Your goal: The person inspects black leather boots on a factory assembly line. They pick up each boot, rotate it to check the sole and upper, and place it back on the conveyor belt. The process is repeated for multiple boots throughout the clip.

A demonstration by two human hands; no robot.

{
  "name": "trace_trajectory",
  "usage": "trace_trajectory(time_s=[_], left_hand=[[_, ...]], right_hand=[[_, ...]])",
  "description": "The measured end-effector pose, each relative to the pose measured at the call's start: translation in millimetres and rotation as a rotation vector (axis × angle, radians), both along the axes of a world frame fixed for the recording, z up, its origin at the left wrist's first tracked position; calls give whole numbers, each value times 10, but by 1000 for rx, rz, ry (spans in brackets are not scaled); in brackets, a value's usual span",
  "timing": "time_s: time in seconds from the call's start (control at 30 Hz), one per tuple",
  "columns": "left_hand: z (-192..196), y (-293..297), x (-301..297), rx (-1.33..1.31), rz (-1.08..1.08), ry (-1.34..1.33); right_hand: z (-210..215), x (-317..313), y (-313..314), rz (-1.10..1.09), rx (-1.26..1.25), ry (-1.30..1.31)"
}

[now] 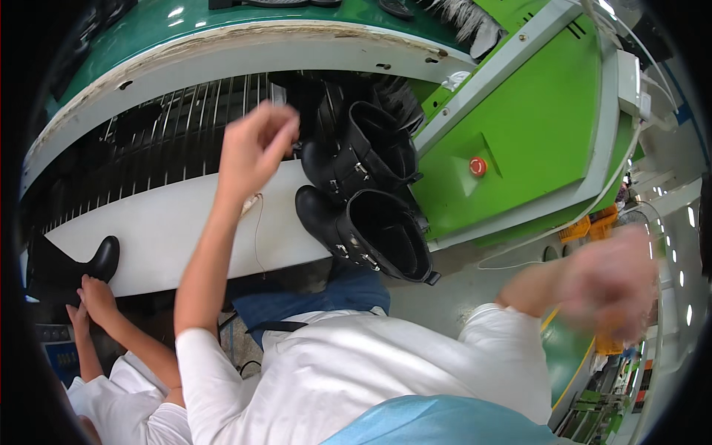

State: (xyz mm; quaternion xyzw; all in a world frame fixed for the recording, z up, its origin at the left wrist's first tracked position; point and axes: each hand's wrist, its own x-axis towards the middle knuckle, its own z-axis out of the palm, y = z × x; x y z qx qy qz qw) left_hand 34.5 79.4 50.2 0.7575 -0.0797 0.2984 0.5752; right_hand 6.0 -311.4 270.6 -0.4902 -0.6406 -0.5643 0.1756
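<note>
My left hand [259, 144] hovers over the far edge of the white work surface [174, 222], beside a rack of thin metal rods. Its fingers are curled in; whether anything is between them I cannot make out. Below the wrist, a fine thread [258, 239] hangs from a small pale thing on the surface. To the right of that hand stand two black ankle boots with buckled straps, a nearer boot [363, 230] and a farther boot [352, 159], openings toward me. Out at the far right my right hand [612, 278] is raised, smeared by motion, away from the boots.
A co-worker's hands [93, 300] touch another black boot [74, 259] at the left end. The green machine [512, 126] with a red button [478, 167] stands at right. Beyond the rod rack [170, 133] curves a green tabletop [163, 26]. Orange crates [589, 225] sit on the floor.
</note>
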Motion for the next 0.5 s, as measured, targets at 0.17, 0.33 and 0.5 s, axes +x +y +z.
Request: trace_trajectory(time_s=[0.17,0.33,0.5], left_hand=[[1495,9,951,813,408,38],[1621,1155,2235,1288,704,-284],[1758,1224,2249,1008,359,537]], right_hand=[[-1407,401,403,-47,94,1298],[-2521,472,386,-65,214,1871],[-3255,225,88,-74,105,2253]])
